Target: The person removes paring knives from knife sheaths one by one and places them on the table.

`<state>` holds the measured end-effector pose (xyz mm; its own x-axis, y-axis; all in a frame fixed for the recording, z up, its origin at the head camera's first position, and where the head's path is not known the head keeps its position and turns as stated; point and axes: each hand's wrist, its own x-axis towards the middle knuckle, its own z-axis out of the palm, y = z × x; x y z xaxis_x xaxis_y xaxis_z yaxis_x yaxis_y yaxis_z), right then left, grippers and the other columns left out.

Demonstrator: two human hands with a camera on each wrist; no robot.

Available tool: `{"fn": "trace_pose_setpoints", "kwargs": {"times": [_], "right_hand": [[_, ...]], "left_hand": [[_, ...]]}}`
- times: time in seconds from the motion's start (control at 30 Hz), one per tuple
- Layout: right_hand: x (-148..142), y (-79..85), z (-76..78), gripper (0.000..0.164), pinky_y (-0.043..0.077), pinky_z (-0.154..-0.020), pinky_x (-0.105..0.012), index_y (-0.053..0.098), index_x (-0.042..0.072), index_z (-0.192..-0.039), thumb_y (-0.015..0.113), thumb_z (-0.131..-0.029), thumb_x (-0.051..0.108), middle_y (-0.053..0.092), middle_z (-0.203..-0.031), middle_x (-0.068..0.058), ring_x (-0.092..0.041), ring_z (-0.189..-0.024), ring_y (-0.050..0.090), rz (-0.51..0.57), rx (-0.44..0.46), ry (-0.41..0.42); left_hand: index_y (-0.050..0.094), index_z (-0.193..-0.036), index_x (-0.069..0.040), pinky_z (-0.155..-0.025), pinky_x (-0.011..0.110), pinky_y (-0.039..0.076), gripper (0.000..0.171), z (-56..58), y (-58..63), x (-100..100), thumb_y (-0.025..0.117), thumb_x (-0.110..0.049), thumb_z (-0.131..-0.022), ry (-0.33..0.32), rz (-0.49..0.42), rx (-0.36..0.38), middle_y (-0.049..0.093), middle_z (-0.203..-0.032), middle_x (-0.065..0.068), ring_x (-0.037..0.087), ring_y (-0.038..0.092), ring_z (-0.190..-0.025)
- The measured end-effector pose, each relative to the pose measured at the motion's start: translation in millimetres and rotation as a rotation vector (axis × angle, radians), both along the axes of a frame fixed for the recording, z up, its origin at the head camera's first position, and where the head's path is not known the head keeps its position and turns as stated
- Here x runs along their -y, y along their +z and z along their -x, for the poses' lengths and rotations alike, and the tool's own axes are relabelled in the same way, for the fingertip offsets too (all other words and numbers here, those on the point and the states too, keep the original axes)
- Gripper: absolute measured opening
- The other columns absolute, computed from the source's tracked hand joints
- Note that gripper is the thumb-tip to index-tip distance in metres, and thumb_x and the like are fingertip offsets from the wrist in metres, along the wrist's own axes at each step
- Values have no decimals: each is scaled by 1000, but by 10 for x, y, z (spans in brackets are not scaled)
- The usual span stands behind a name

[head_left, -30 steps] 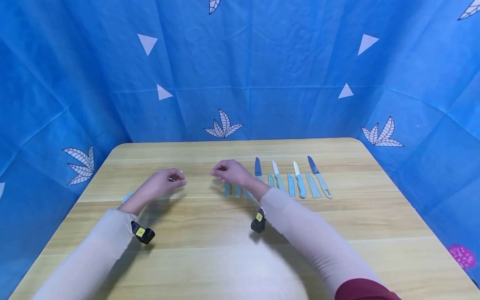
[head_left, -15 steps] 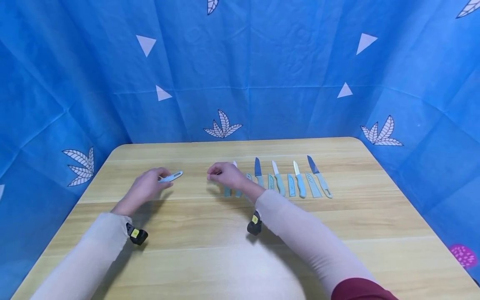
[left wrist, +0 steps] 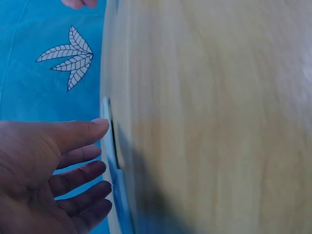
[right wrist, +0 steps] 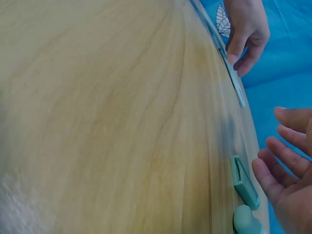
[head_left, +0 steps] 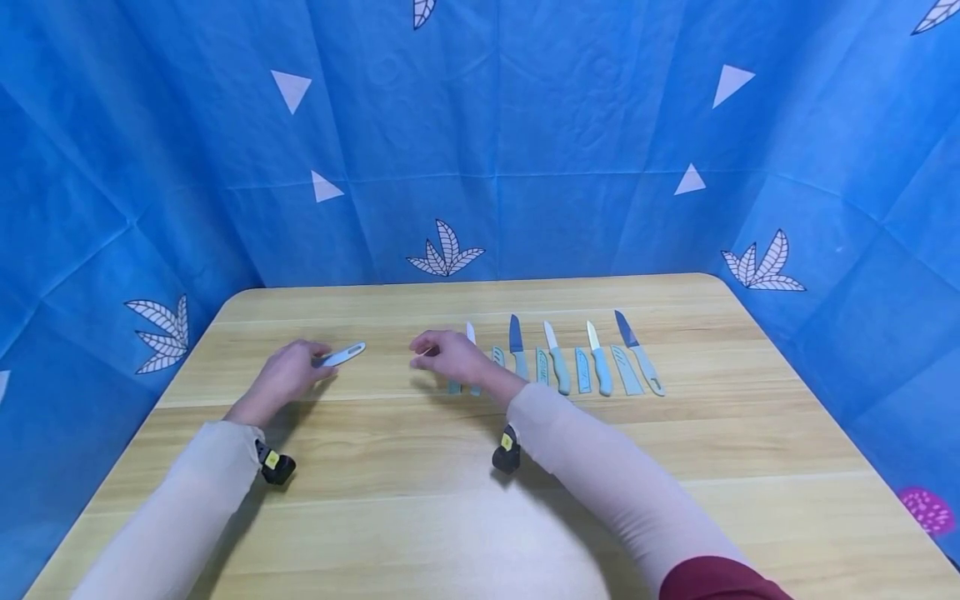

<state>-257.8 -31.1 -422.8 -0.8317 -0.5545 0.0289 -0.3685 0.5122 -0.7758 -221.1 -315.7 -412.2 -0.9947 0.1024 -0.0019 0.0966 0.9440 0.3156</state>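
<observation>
A light blue knife (head_left: 343, 355), apparently sheathed, lies on the left part of the table with its slotted handle end pointing right. Above it, my left hand (head_left: 287, 373) has its fingertips at the handle, thumb on one side. In the left wrist view the thumb tip meets the pale handle (left wrist: 107, 108), and gaps show between the loosely bent fingers. My right hand (head_left: 452, 354) hovers left of the knife row, fingers relaxed, nothing in them. Below it, the right wrist view shows a green sheath (right wrist: 246, 185) and a rounded green handle end (right wrist: 247, 222).
Several bare knives and sheaths alternate in a row right of centre, among them a dark-bladed knife (head_left: 647, 368), a blue-handled knife (head_left: 603, 372) and a wide sheath (head_left: 627, 372). The wooden table (head_left: 420, 500) meets a blue curtain (head_left: 570, 125) behind.
My left hand has drawn back leftward and lower, uncovering the knife's handle, which stays in place. My right hand has shifted slightly left, exposing more of the blades and sheaths.
</observation>
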Motion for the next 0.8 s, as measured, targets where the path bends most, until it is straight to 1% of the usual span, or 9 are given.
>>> {"fn": "trace_pose_setpoints", "kwargs": {"times": [0.07, 0.17, 0.27, 0.43, 0.57, 0.7, 0.8], "right_hand": [[6, -8, 1, 35, 51, -92, -25, 63, 9, -126, 66, -96, 25, 66, -117, 0, -13, -107, 60, -5, -13, 0], [16, -14, -1, 35, 51, -92, -25, 63, 9, -126, 66, -95, 26, 66, -116, 0, -13, -106, 60, -4, -31, 6], [29, -20, -3, 36, 51, -91, -24, 63, 9, -126, 66, -95, 28, 66, -115, 0, -13, -106, 60, -11, -51, 12], [54, -51, -2, 36, 51, -92, -23, 63, 10, -126, 65, -96, 28, 66, -118, 0, -12, -108, 60, -32, -82, 12], [81, -79, 2, 37, 50, -96, -24, 62, 11, -128, 65, -96, 29, 64, -124, 0, -14, -112, 59, -62, -107, 16], [96, -82, -2, 41, 48, -101, -28, 60, 14, -132, 66, -95, 29, 61, -131, 0, -16, -117, 58, -102, -133, 22], [104, -82, -1, 42, 46, -104, -29, 59, 15, -134, 66, -95, 30, 59, -134, 0, -16, -119, 58, -128, -150, 18]], "left_hand": [[58, -127, 10, -86, 55, 48, 49, 10, -25, 18, 71, -20, -91, 10, 6, 7, 58, -119, 31, 38, 56, -99], [59, -125, 9, -82, 52, 49, 47, 18, -61, 39, 71, -20, -91, 30, 5, 19, 58, -115, 29, 35, 55, -92], [63, -122, 6, -77, 49, 49, 41, 21, -90, 45, 70, -19, -91, 39, -8, 19, 59, -111, 25, 32, 54, -88], [67, -114, 3, -79, 49, 48, 29, 36, -115, 32, 69, -15, -92, 11, -16, -10, 62, -105, 21, 33, 55, -91], [68, -112, 2, -79, 48, 48, 25, 49, -124, 27, 68, -14, -93, 12, -20, -1, 62, -104, 20, 32, 55, -91], [68, -111, 2, -77, 46, 48, 23, 48, -119, 26, 67, -14, -94, 14, -26, 11, 63, -103, 18, 30, 55, -89], [68, -110, 1, -77, 45, 49, 22, 44, -113, 28, 67, -13, -94, -3, -36, 12, 65, -102, 17, 29, 56, -88]]}}
